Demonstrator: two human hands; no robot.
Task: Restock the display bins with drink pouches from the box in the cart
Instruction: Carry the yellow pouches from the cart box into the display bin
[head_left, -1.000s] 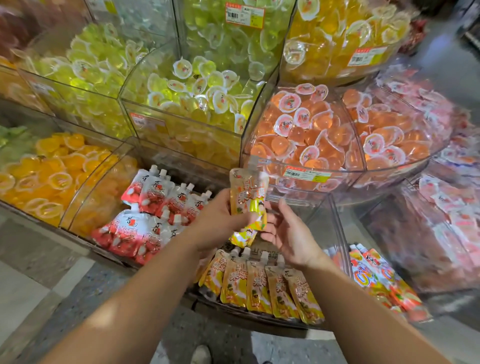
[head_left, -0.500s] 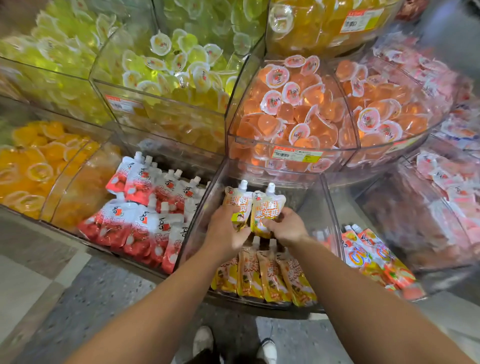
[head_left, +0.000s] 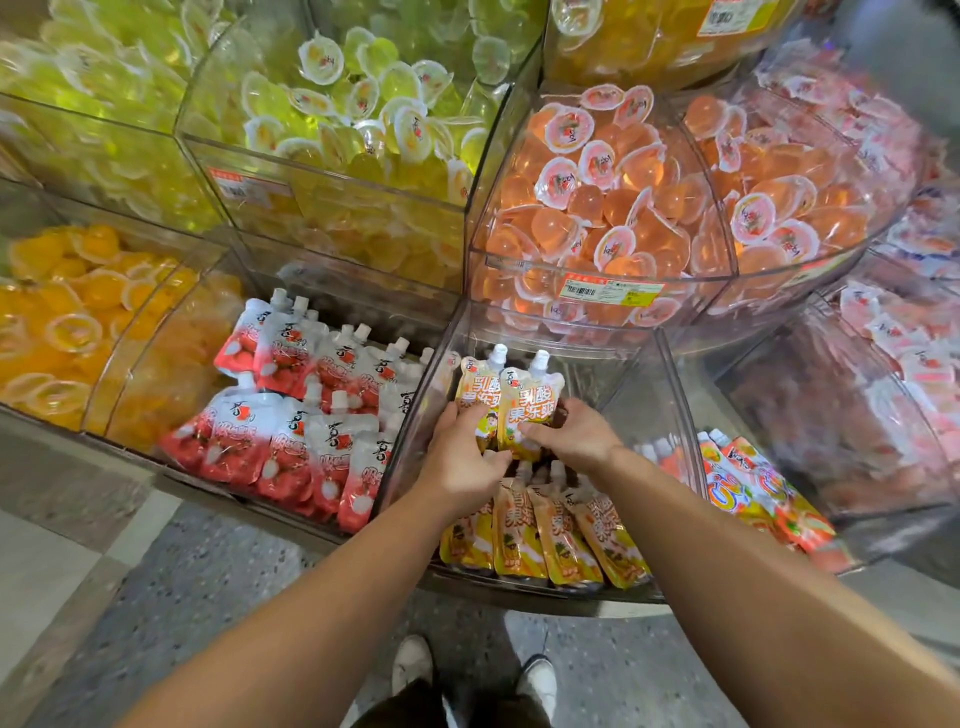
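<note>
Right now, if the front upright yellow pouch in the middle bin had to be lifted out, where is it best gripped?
Probably by the neck under its white cap, from above. The yellow pouch stands upright with the spout free, while the left hand and right hand cover its lower body.

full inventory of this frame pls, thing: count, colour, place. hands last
yellow drink pouches: two upright, held, in the clear centre bin
more yellow pouches: a row of about five, lying at that bin's front
red-and-white pouches: many, bin to the left
orange-and-yellow pouches: several, bin to the right
orange jelly cups: many, upper bins centre-right
green jelly cups: many, upper bins left
yellow jelly cups: many, far-left bin
pink packets: many, blurred, far right
price label: one, on the orange-cup bin front
shoes: two, white, on the speckled floor
left hand: grips the left pouch
right hand: grips the right pouch
</note>
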